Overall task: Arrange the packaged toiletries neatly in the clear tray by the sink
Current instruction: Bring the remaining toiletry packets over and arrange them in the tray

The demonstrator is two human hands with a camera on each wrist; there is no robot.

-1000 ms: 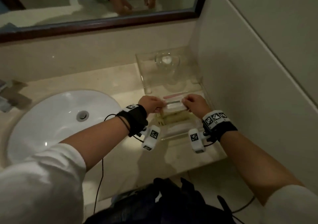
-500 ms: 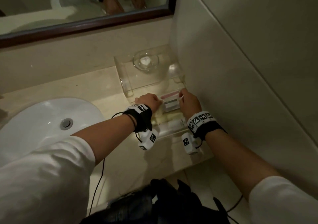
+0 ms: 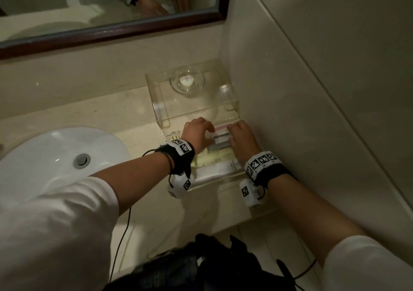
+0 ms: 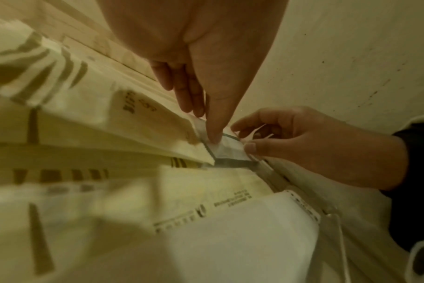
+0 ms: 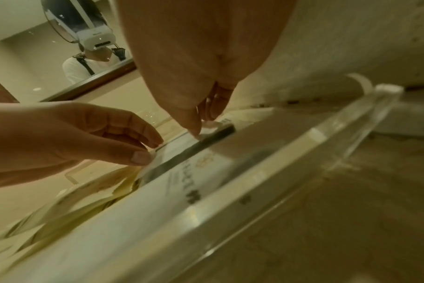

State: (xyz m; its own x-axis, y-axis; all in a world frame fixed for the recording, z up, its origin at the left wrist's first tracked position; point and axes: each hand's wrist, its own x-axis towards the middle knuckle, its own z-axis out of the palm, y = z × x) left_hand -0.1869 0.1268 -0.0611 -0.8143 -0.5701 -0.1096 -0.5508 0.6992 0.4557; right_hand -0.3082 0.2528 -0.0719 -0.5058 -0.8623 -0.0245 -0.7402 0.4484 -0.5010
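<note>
Both hands pinch the same small white packet [image 3: 220, 137] — the left hand [image 3: 196, 132] holds its left end between thumb and curled fingers, and the right hand [image 3: 240, 135] takes the opposite end the same way, thumb tip [image 4: 251, 148] against the packet's edge. That packet has a dark stripe across it and sits in the clear tray [image 3: 214, 179], at the tray's far end, on top of other packaged toiletries. Nearer the person in the tray lie cream-yellow sachets [image 3: 210, 159] with printed text and, nearest the front wall of the tray, a white packet [image 3: 215, 170]. From the right wrist view the tray's thick transparent front wall [image 5: 266, 193] runs diagonally, with the striped packet just behind it.

Beyond the tray, touching or just beside its far end, stands a clear acrylic riser [image 3: 192, 94] carrying a glass dish [image 3: 187, 82] with a small white item in it. Left of the tray, well apart, is the white sink [image 3: 55, 156] set in the beige counter [image 3: 125, 114]; a tiled wall runs along the tray's right side — a dark-framed mirror [image 3: 111, 29] hangs above the riser.
</note>
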